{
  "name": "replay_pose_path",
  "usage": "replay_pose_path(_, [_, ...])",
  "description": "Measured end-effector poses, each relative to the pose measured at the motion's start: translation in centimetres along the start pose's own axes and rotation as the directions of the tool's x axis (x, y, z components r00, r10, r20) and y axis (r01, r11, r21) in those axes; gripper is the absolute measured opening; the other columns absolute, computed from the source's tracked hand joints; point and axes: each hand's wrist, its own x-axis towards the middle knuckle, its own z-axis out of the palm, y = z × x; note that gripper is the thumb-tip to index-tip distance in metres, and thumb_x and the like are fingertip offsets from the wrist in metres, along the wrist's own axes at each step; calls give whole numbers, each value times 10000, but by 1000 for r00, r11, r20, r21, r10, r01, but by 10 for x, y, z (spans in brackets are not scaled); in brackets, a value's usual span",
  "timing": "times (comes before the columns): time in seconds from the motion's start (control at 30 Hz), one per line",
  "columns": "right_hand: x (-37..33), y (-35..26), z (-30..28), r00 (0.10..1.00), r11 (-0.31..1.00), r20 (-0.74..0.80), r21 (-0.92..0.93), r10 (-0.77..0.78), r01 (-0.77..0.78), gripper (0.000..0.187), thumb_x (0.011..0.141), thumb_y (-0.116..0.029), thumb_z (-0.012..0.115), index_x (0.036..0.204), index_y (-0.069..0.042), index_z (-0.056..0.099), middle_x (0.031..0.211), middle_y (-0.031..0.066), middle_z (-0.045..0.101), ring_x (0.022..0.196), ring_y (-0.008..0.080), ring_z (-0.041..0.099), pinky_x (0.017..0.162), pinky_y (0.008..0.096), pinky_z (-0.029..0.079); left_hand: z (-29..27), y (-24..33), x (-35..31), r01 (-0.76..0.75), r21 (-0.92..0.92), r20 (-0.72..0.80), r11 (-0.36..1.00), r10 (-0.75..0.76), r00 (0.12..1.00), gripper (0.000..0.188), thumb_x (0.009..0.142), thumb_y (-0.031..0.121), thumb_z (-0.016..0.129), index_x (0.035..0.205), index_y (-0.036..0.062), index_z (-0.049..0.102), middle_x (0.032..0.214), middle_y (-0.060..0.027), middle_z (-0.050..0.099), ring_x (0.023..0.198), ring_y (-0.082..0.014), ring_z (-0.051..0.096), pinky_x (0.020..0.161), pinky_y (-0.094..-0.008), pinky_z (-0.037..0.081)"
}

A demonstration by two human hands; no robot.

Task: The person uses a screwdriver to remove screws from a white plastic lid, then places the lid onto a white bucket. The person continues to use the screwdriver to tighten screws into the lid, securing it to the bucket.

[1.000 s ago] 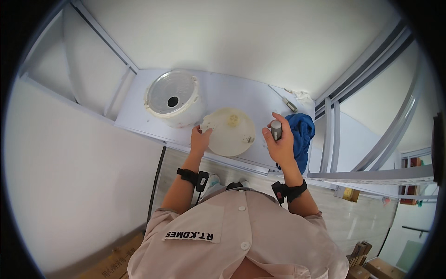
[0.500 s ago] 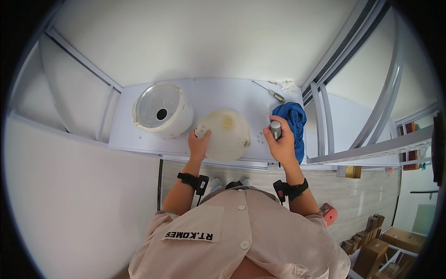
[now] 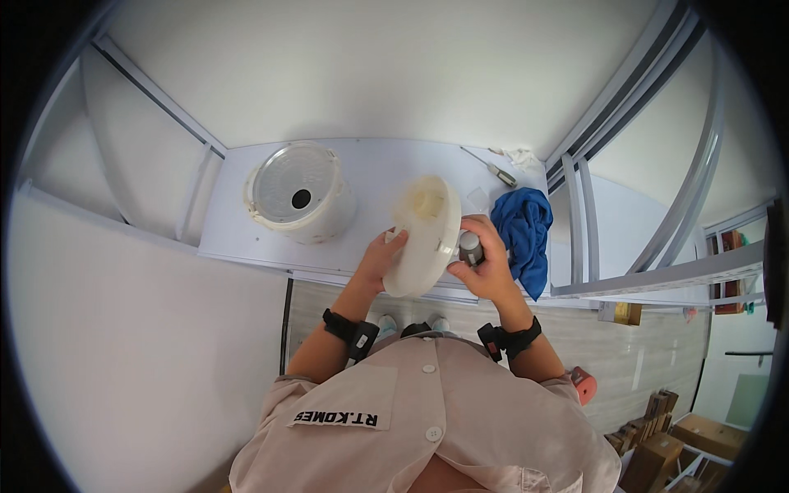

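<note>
My left hand grips the near left edge of a round, translucent white plastic lid, fingers partly hidden behind it. The lid stands tilted on its side above the table, with a blurred yellowish patch near its top. Close by its right rim, my right hand is closed round a dark grey cylinder with a pale round end; its lower part is hidden. Whether those fingertips touch the rim I cannot tell. Left of both hands sits a white bucket, its translucent top pierced by a dark round hole.
A blue cloth lies bunched at the table's right end. Behind it are a screwdriver and a crumpled white tissue. Grey frame posts rise at the right edge. A white wall backs the table.
My left hand has moved right and tipped the lid from facing up onto its side. My right hand has come left toward the lid with the grey cylinder, away from the blue cloth.
</note>
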Motion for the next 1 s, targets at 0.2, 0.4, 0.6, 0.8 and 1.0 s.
replay_pose_path(0.2, [10, -10, 18, 993, 990, -25, 75, 119, -116, 601, 753, -133, 987, 1240, -56, 643, 1141, 134, 731, 1003, 236, 715, 882, 350, 573, -11, -14, 13, 18, 99, 71, 995, -25, 997, 610, 1074, 368, 671, 1508, -20, 488, 1309, -139, 669, 1035, -228, 733, 829, -352, 636])
replay_pose_path(0.4, [14, -10, 24, 969, 973, -88, 23, 231, -230, 540, 777, -117, 967, 1214, -61, 655, 1017, 108, 772, 864, 170, 744, 760, 310, 605, 0, -12, 2, 149, 172, 141, 974, -174, 975, 591, 1050, 384, 681, 1476, -1, 541, 1234, -95, 674, 969, -181, 718, 783, -305, 615])
replay_pose_path(0.6, [24, -18, 23, 961, 963, -71, -17, 267, -269, 528, 790, -117, 951, 1227, -69, 659, 1021, 118, 784, 872, 181, 764, 760, 321, 619, -33, -21, 19, -74, 378, 180, 923, 5, 984, 606, 1045, 429, 675, 1458, -2, 573, 1195, -82, 714, 1023, -193, 717, 814, -312, 604])
replay_pose_path(0.8, [23, -10, 27, 962, 962, -56, -36, 269, -271, 513, 798, -145, 946, 1227, -81, 674, 1008, 131, 785, 850, 209, 771, 750, 331, 616, 21, 66, -39, -266, 522, 163, 811, 211, 964, 561, 1068, 322, 645, 1523, 14, 533, 1356, -114, 683, 1190, -192, 671, 1018, -358, 542])
replay_pose_path(1.0, [31, -4, 38, 966, 962, -42, -84, 257, -259, 507, 778, -153, 935, 1216, -103, 685, 988, 140, 777, 807, 278, 770, 724, 354, 608, 69, 86, -77, -489, 674, 259, 554, 442, 858, 693, 950, 127, 780, 1554, -19, 474, 1398, -146, 670, 1257, -247, 656, 1094, -380, 497])
